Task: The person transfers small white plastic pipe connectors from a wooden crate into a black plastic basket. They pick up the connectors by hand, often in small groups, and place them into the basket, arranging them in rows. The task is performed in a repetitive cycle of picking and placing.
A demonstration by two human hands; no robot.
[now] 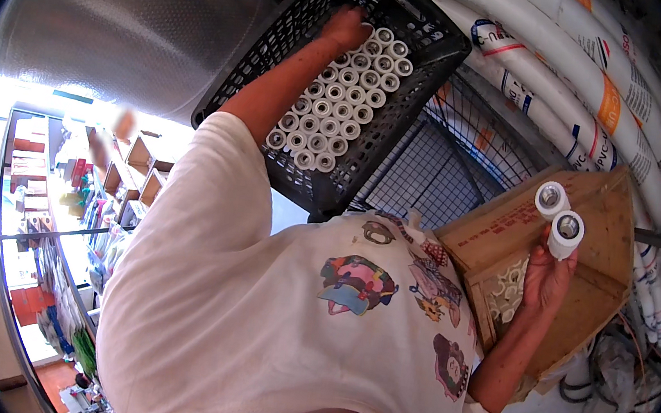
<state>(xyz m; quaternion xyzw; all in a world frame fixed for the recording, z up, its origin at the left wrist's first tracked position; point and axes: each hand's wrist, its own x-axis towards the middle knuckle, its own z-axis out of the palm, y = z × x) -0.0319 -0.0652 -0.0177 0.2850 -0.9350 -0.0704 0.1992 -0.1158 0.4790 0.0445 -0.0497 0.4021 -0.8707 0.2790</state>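
White pipe fittings (pixel 345 93) with metal-lined openings stand upright in close rows inside a black plastic crate (pixel 221 86). My left hand (pixel 347 30) reaches into the far part of this crate, its fingers closed at a fitting (pixel 367 33) on the edge of the rows; the fingertips are partly hidden. On the right, my right hand (pixel 549 276) grips two fittings together, a nearer one (pixel 566 227) and another (pixel 551 200) against it, openings facing up. Below that hand is an open cardboard box (pixel 599 268) with more white fittings (pixel 511 285) at its bottom.
Long white plastic pipes (pixel 559 94) lie stacked along the far right. A dark wire rack (pixel 434 170) stands between crate and box. A large silvery roll (pixel 135 17) is at the upper left, with shelves of goods (pixel 41 212) below it.
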